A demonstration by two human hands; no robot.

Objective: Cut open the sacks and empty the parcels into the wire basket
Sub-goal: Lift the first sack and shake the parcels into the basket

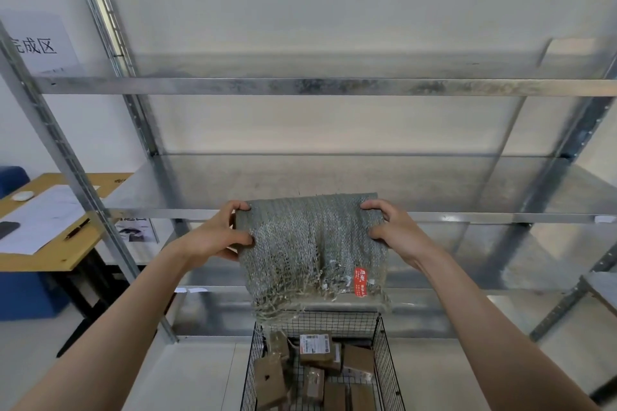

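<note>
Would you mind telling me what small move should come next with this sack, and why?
Probably one short shake over the wire basket, as a check. The left hand and right hand grip the sack at its upper corners; it hangs limp and flat, frayed open end down above the basket, where parcels already lie. Its inside is hidden.
</note>
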